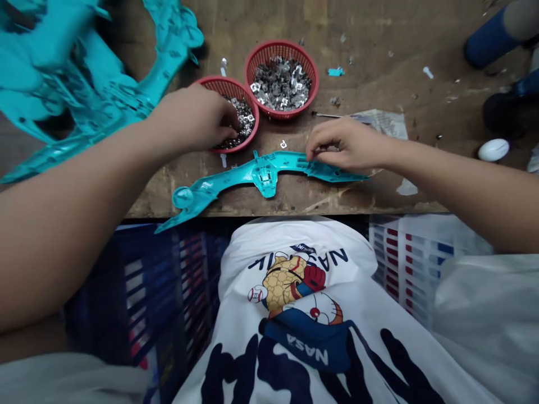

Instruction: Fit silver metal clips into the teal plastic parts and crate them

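A long turquoise plastic part (265, 175) lies along the table's front edge, its ribbed inner side up. My left hand (202, 118) reaches into the smaller red basket (254, 132) of little metal pieces, fingers curled down among them; whatever they pinch is hidden. Over the right half of the turquoise part is my right hand (343, 143), thumb and fingers bent together at its upper edge. What these fingers hold is too small to make out. One metal clip (283, 144) rests on the table just behind the part.
Behind stands a larger red basket (314, 84) full of metal clips. Turquoise parts (101, 73) are piled at the back left. A thin tool (326, 115), paper (391, 120) and a white oval object (493, 150) lie right. Plastic crates flank my lap below the table (370, 50).
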A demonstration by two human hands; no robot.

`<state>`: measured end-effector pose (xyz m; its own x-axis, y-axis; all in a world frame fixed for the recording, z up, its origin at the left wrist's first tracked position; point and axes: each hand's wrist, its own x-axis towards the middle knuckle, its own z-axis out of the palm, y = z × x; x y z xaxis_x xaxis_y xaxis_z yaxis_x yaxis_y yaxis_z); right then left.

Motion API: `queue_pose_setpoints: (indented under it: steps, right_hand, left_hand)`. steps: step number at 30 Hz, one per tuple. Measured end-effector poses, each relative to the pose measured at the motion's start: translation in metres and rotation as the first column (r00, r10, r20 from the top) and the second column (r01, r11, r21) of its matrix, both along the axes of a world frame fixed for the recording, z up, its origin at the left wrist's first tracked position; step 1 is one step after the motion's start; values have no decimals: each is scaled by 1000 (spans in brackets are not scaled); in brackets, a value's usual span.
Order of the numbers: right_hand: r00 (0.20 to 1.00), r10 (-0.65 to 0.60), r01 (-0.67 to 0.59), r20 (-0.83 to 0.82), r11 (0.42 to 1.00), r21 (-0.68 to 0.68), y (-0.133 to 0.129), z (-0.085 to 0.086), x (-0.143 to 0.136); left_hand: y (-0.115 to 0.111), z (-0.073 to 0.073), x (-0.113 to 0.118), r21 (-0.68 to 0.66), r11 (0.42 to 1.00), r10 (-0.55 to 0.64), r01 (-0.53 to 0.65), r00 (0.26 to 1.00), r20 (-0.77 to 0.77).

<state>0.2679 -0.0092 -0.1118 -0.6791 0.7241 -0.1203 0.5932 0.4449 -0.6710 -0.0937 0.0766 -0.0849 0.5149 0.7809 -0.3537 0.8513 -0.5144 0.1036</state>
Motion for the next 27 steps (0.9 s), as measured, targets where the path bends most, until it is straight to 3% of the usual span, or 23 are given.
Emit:
queue_pose_setpoints:
  steps: [3, 7, 16, 22, 27]
  right_hand:
    - [1000, 26, -25, -16, 999, 21, 2, -4, 1]
    - [999, -41, 39, 15, 993, 111, 3, -11, 2]
    - [995, -80, 72, 62, 990, 118, 6, -15, 5]
    - [990, -125, 118, 67, 987, 107, 5, -21, 0]
    - [989, -127, 113, 74, 980, 166, 8, -20, 2]
  left_hand:
    - [-12, 22, 19, 18, 994, 109, -108, 988, -109]
    - [-20, 39, 29, -38, 994, 98, -103, 988, -117]
    - [-19, 39, 24, 52, 997, 58, -61, 997, 59]
    - [-30, 48, 35, 14, 1000, -20, 20, 1000, 22]
    - [-32, 43, 37, 20, 999, -41, 40, 998, 51]
